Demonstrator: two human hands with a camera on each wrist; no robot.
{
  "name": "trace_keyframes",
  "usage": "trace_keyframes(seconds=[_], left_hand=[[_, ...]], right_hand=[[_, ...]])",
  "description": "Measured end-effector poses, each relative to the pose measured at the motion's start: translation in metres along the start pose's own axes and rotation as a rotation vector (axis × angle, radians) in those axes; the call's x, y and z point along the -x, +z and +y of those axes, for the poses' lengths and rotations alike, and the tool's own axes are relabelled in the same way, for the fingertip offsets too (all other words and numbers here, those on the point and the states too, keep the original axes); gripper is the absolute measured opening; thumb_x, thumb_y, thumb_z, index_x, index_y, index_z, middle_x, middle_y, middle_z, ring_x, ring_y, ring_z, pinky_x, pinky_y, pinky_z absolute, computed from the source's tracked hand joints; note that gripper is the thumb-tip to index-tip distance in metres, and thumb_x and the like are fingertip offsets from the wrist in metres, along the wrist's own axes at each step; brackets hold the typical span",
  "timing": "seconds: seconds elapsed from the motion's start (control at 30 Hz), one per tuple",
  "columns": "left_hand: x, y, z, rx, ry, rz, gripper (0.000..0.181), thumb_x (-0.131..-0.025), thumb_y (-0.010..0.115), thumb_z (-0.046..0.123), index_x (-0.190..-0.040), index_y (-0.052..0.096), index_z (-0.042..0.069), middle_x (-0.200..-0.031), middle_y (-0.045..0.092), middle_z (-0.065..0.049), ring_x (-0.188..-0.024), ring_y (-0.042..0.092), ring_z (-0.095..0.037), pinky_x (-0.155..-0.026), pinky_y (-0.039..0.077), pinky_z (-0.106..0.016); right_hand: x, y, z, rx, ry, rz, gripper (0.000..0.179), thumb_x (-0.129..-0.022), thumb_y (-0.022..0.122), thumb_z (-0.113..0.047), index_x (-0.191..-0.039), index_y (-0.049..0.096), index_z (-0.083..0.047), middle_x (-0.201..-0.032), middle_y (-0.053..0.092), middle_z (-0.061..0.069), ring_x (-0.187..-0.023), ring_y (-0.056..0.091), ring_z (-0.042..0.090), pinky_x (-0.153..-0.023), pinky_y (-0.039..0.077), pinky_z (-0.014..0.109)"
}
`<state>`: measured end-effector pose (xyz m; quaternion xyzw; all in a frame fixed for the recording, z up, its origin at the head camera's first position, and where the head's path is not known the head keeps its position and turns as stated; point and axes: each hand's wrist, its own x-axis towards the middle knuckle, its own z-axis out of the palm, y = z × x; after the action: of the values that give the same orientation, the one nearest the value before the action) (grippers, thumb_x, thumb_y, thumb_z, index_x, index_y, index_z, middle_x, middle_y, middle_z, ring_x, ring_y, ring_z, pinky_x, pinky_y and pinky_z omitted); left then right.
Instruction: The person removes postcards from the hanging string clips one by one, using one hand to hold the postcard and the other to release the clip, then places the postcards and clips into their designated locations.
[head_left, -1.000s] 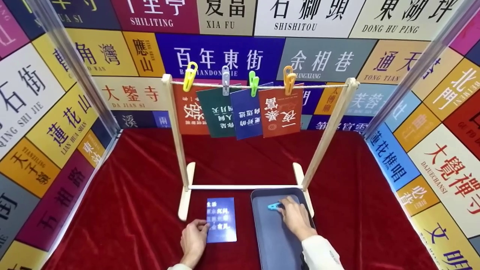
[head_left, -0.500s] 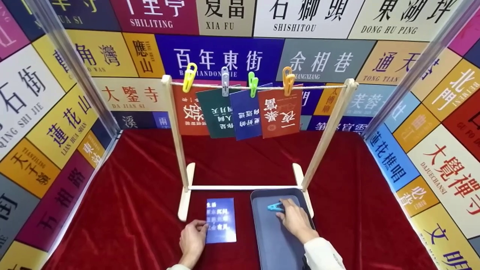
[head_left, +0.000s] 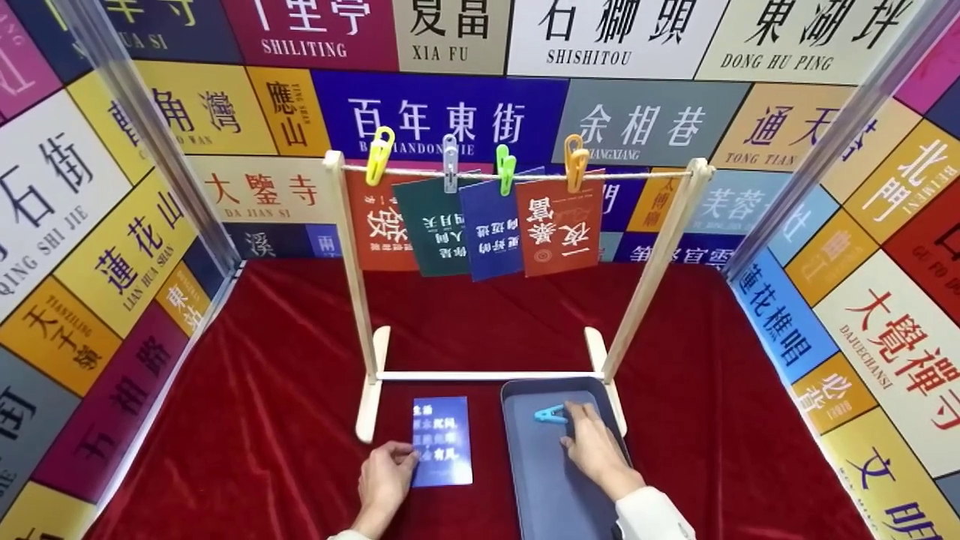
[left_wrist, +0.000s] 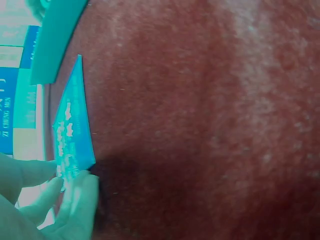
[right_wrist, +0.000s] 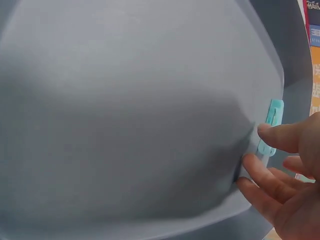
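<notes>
On the red cloth lies a blue card (head_left: 442, 442) with white characters. My left hand (head_left: 386, 480) pinches its left edge. In the left wrist view, thumb and fingertips meet at the near end of the card (left_wrist: 74, 132). A light-blue clothespin (head_left: 550, 414) lies in the far part of a grey-blue tray (head_left: 534, 480). My right hand (head_left: 596, 450) is just right of it, fingers parted and relaxed. In the right wrist view, the thumb overlaps the clothespin (right_wrist: 275, 111), and nothing is gripped between the fingers (right_wrist: 265, 177).
Behind the tray stands a wooden frame (head_left: 652, 277) with a string across its top. Several cards, including a red one (head_left: 562, 232), hang there under coloured clothespins such as an orange one (head_left: 576, 161). Printed walls (head_left: 442, 112) enclose the red cloth (head_left: 262, 390).
My right hand has let go of the light-blue clothespin and drawn slightly right and back. The clothespin stays in the tray. My left hand and the blue card have hardly moved.
</notes>
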<state>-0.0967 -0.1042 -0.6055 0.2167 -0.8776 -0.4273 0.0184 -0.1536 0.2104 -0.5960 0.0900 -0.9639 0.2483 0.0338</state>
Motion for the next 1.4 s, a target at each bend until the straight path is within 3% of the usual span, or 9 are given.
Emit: trace_keyframes(seconds=[0.33,0.5,0.73,1.07,1.4], left_hand=[[0.009,-0.010,0.009,-0.008,0.047,-0.075,0.022,-0.084,0.078,0.016,-0.104,0.075,0.008,-0.084,0.076,-0.001,-0.079,0.070,-0.019,-0.073,0.055,-0.044],[0.015,-0.013,0.017,-0.010,0.065,-0.096,0.030,-0.085,0.077,0.019,-0.112,0.073,0.007,-0.095,0.075,-0.007,-0.089,0.070,-0.025,-0.077,0.056,-0.047],[0.021,-0.016,0.030,0.009,0.144,-0.071,0.047,-0.083,0.079,0.019,-0.125,0.066,0.001,-0.110,0.071,-0.019,-0.105,0.068,-0.036,-0.089,0.057,-0.054],[0.026,-0.024,0.051,0.092,0.314,-0.030,0.041,-0.082,0.080,0.014,-0.121,0.068,0.003,-0.109,0.071,-0.017,-0.101,0.068,-0.035,-0.088,0.060,-0.048],[0.032,-0.028,0.076,0.165,0.401,-0.069,0.041,-0.083,0.080,0.018,-0.122,0.070,0.007,-0.111,0.071,-0.012,-0.106,0.067,-0.032,-0.092,0.059,-0.046]], right_hand=[[0.018,-0.004,-0.002,-0.025,-0.014,0.002,0.059,-0.080,0.078,0.004,-0.134,0.056,0.002,-0.120,0.058,0.020,-0.098,0.067,0.037,-0.082,0.062,0.048],[0.022,-0.007,-0.005,0.003,-0.002,0.057,0.053,-0.081,0.078,-0.001,-0.131,0.060,-0.002,-0.119,0.061,0.017,-0.103,0.067,0.037,-0.084,0.061,0.050],[0.024,-0.016,-0.012,0.055,-0.031,0.154,0.047,-0.083,0.081,-0.012,-0.126,0.064,-0.004,-0.117,0.065,0.016,-0.106,0.065,0.037,-0.087,0.058,0.053],[0.031,-0.032,-0.025,0.077,-0.086,0.238,0.047,-0.082,0.082,-0.016,-0.125,0.066,-0.007,-0.119,0.066,0.013,-0.111,0.061,0.034,-0.088,0.052,0.053],[0.033,-0.051,-0.035,0.087,-0.154,0.338,0.049,-0.076,0.086,-0.017,-0.121,0.069,-0.005,-0.119,0.068,0.011,-0.107,0.061,0.030,-0.080,0.047,0.041]])
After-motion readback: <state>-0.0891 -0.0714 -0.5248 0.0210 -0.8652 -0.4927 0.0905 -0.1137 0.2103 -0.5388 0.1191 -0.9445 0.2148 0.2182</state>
